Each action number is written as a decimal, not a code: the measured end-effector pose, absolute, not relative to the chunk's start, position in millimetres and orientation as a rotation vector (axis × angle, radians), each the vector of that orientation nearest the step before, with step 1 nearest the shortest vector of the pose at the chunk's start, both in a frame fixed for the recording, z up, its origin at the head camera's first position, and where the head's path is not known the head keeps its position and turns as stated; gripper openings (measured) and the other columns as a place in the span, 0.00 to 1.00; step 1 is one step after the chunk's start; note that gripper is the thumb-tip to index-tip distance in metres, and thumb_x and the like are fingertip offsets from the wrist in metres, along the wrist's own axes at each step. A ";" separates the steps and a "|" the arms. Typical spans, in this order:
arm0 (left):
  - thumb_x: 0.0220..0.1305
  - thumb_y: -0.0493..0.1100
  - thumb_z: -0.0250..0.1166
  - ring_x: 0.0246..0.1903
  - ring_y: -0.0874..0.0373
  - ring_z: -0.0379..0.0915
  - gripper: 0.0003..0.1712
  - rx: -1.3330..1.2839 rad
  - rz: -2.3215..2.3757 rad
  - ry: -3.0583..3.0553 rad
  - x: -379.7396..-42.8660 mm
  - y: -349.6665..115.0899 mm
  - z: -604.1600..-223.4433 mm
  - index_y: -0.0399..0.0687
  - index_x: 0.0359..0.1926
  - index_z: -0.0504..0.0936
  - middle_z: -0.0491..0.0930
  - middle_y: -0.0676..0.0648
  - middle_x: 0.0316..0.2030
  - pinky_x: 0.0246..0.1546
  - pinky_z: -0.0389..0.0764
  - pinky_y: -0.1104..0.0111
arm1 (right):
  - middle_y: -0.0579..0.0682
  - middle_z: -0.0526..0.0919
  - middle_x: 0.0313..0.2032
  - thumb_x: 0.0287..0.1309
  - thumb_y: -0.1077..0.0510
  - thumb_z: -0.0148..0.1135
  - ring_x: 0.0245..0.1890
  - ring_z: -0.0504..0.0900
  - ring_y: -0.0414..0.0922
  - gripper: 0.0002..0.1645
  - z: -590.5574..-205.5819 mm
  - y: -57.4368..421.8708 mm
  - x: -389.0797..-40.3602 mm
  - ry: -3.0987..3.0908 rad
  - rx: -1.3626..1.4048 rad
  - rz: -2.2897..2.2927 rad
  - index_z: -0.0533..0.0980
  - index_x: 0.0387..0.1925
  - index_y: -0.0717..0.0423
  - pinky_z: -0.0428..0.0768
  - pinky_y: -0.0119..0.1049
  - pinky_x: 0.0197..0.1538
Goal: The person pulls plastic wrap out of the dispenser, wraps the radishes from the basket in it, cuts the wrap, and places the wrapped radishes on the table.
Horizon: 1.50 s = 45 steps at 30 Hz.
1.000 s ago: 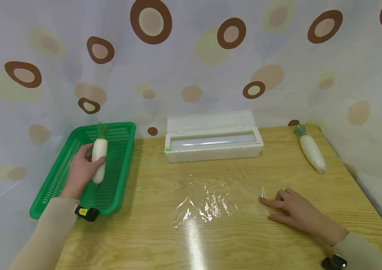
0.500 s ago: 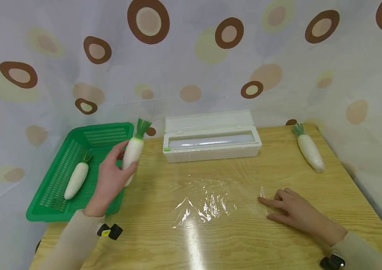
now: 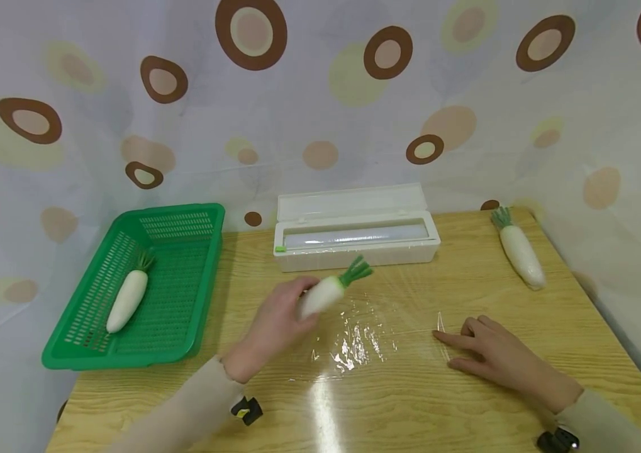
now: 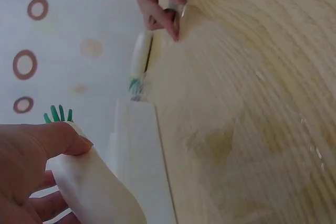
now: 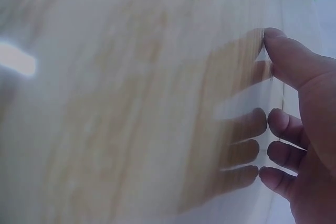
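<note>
My left hand (image 3: pixel 275 324) grips a white radish (image 3: pixel 323 296) with green leaf stubs, holding it above the sheet of clear plastic wrap (image 3: pixel 362 343). In the left wrist view the thumb lies across the held radish (image 4: pixel 97 187) near its leafy end. The wrap is spread on the table in front of a white cling film box (image 3: pixel 356 255), whose lid stands up and whose roll shows inside. My right hand (image 3: pixel 490 352) rests at the wrap's right edge. Its index finger and thumb are extended, apart, with the tips touching down by the film's edge.
At the left stands a green plastic basket (image 3: pixel 207 296) with another white radish (image 3: pixel 128 302) lying in it. A third radish (image 3: pixel 524 255), which looks wrapped in film, lies on the wooden table (image 3: pixel 411 409) at the far right. A patterned curtain (image 3: pixel 320 94) hangs behind.
My left hand has lifted one radish out of the green basket and carried it right, over the plastic wrap, tilting its leaves rightward. My right hand has stayed in place.
</note>
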<state>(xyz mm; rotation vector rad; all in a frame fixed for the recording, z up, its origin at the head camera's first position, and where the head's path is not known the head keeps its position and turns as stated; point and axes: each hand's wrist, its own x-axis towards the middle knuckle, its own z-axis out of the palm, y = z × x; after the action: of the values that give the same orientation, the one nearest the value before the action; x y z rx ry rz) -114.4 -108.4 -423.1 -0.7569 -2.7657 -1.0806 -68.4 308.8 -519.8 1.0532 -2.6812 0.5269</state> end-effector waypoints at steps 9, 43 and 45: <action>0.61 0.43 0.76 0.54 0.47 0.79 0.32 -1.080 -0.721 -2.802 -107.8 -63.8 -455.2 0.45 0.65 0.78 0.84 0.44 0.56 0.54 0.82 0.55 | 0.30 0.68 0.34 0.54 0.45 0.78 0.32 0.56 0.29 0.32 -518.3 307.9 -69.2 -2.664 1.052 0.484 0.84 0.62 0.42 0.60 0.28 0.34; 0.69 0.47 0.70 0.57 0.54 0.76 0.29 -1.150 -0.459 -2.842 -111.3 -37.4 -497.5 0.55 0.69 0.75 0.81 0.51 0.60 0.51 0.72 0.62 | 0.28 0.68 0.34 0.55 0.46 0.78 0.32 0.58 0.29 0.33 -518.6 307.6 -66.8 -2.709 1.012 0.461 0.82 0.64 0.40 0.62 0.28 0.36; 0.69 0.48 0.70 0.57 0.54 0.75 0.30 -1.149 -0.481 -2.846 -112.1 -38.5 -499.4 0.54 0.69 0.75 0.81 0.51 0.59 0.52 0.73 0.61 | 0.29 0.69 0.35 0.55 0.46 0.78 0.33 0.58 0.29 0.33 -518.6 307.5 -66.8 -2.712 1.008 0.463 0.82 0.64 0.41 0.63 0.29 0.36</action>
<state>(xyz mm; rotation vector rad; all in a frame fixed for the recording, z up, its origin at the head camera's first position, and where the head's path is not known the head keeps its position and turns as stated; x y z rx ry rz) -112.1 -38.5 -499.4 -1.1493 -2.8459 -0.4810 -66.8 307.5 -518.6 1.0083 -2.7121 0.4627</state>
